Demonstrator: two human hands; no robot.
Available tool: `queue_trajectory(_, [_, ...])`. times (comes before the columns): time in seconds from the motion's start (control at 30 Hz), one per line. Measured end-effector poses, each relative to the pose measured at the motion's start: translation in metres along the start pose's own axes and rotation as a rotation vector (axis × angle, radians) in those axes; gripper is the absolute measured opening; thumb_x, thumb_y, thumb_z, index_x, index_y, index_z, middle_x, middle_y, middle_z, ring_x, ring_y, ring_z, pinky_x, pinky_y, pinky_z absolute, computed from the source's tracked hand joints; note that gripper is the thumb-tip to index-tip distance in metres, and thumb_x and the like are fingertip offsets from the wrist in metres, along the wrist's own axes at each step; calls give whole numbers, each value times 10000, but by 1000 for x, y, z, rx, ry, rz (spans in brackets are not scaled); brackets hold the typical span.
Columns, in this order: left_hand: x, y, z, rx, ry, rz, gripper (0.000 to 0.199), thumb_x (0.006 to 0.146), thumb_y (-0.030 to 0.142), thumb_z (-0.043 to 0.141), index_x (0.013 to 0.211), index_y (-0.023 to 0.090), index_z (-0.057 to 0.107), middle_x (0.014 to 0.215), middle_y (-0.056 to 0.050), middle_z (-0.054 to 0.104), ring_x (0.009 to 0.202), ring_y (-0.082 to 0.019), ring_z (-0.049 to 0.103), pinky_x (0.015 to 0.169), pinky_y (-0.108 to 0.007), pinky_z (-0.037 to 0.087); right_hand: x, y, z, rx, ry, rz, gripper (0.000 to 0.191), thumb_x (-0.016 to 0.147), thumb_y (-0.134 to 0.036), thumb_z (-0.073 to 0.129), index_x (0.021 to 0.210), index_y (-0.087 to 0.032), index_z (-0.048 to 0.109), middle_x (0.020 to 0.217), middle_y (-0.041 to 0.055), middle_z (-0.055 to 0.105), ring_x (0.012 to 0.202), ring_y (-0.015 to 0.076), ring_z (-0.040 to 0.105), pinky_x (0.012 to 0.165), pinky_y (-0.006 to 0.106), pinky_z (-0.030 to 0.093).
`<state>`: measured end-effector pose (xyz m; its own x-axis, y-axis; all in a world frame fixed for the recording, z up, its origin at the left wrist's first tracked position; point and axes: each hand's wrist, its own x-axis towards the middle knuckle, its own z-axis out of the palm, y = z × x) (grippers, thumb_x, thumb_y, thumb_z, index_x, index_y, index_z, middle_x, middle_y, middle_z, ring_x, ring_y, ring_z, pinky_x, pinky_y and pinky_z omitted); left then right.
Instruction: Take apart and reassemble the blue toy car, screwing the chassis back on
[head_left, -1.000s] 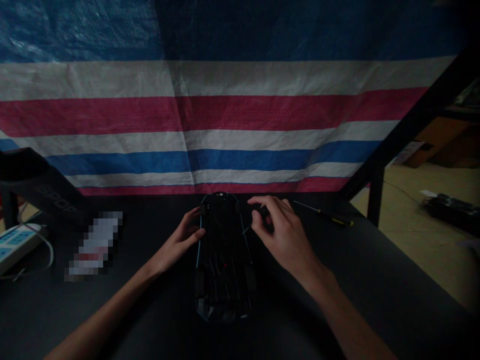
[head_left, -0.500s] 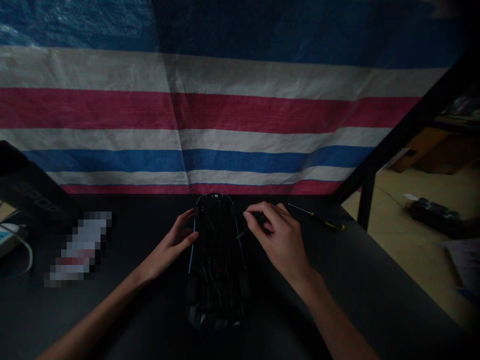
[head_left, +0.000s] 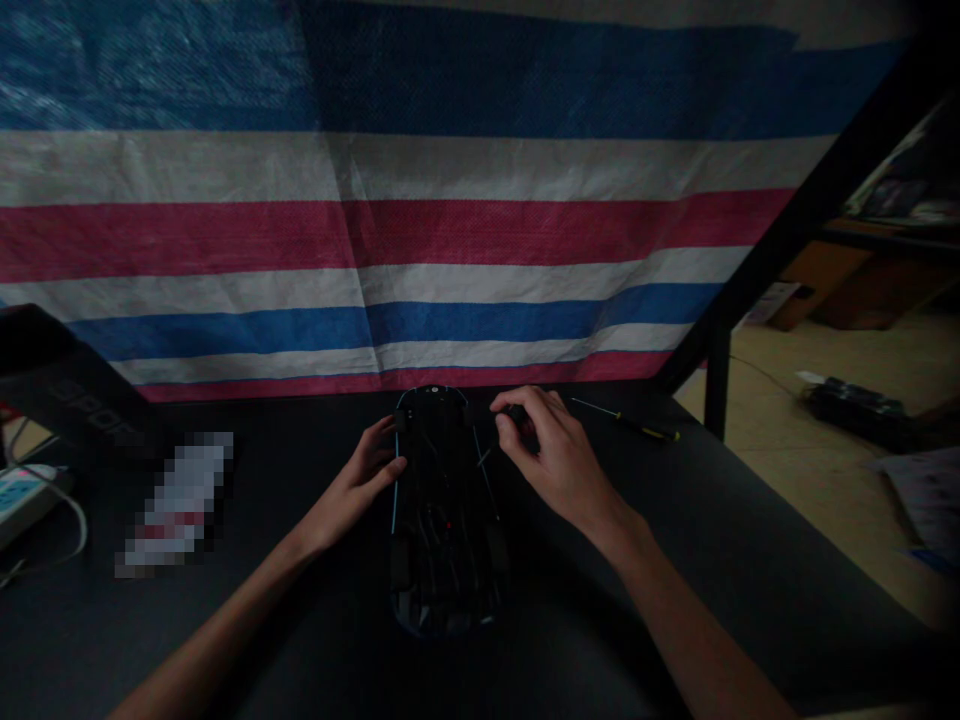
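Observation:
A dark toy car point(head_left: 442, 500) lies upside down on the black table point(head_left: 300, 630), its wheels and underside facing up. My left hand point(head_left: 364, 485) holds the car's left edge, thumb on the rim and fingers at its side. Right of the car, my right hand point(head_left: 551, 450) is closed around the dark handle of a screwdriver point(head_left: 514, 413). The thin shaft points down and left to the car's right edge; its tip is hard to make out. Behind my right hand lies a second screwdriver point(head_left: 649, 432) with a black and yellow handle.
A dark box point(head_left: 82, 395) stands at the left, with a blurred-out packet point(head_left: 180, 505) beside it. A white power strip point(head_left: 30, 500) with a cable is at the far left. Striped sheeting point(head_left: 450, 230) hangs behind the table. A black metal post point(head_left: 718, 385) stands at the right.
The view has shifted slightly. My right hand has turned a little and its fingers have moved on the handle, which shows more now. My left hand remains on the car.

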<state>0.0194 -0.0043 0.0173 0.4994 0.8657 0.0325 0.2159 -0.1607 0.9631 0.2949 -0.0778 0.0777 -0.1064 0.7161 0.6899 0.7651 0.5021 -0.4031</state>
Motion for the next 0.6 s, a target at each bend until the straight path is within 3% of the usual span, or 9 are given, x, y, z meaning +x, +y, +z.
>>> queue_trajectory(0.07, [2, 2, -1, 6, 9, -2, 650, 988, 507, 584, 1553, 305, 333, 1666, -99, 392, 1455, -329, 483, 1211, -547, 397, 1, 0, -1, -29, -17, -37, 143, 1019, -194, 487, 1121, -239, 577, 1063, 55, 699, 983, 224, 637, 904, 396, 471])
queue_trajectory(0.17, [2, 10, -3, 90, 72, -2, 585, 1023, 503, 506, 1544, 290, 344, 1635, -106, 431, 1482, -325, 444, 1225, -554, 368, 1, 1, -1, -46, -16, -13, 81, 1023, -242, 530, 1084, -254, 582, 1055, 37, 712, 906, 211, 639, 865, 389, 480])
queue_trajectory(0.27, [-3, 34, 0, 391, 245, 166, 515, 1036, 470, 496, 1507, 279, 410, 1586, -108, 454, 1475, -323, 422, 1231, -586, 332, 0, 1, -1, 4, -16, 31, 44, 1026, -245, 546, 1054, -259, 577, 1021, 22, 708, 825, 184, 617, 789, 344, 497])
queue_trajectory(0.3, [-6, 44, 3, 525, 250, 253, 479, 1029, 446, 526, 1475, 286, 458, 1551, -96, 473, 1459, -318, 423, 1235, -587, 322, 0, 0, -1, 18, -21, 32, 73, 1019, -217, 540, 1073, -254, 571, 1038, 30, 702, 855, 188, 619, 796, 341, 502])
queue_trajectory(0.33, [-8, 55, 8, 624, 226, 330, 398, 1034, 413, 527, 1414, 295, 528, 1482, -83, 516, 1407, -305, 465, 1221, -576, 344, 0, 0, -1, 22, -30, 26, 118, 1007, -186, 533, 1102, -248, 564, 1067, 41, 697, 908, 199, 624, 823, 349, 504])
queue_trajectory(0.47, [-6, 86, 38, 787, -103, 427, 278, 1038, 324, 534, 1300, 265, 610, 1280, -65, 600, 1195, -244, 608, 1056, -424, 527, -1, -4, -1, -20, -56, 13, 155, 1000, -185, 542, 1141, -249, 552, 1117, 48, 700, 1007, 233, 634, 913, 414, 483])
queue_trajectory(0.6, [8, 86, 59, 932, -196, 399, 233, 1024, 322, 571, 1214, 196, 621, 1176, -75, 631, 1081, -248, 670, 948, -408, 580, -3, -2, 4, 3, -11, 63, 32, 1026, -244, 544, 1053, -260, 545, 1018, 29, 701, 884, 209, 635, 837, 382, 512])
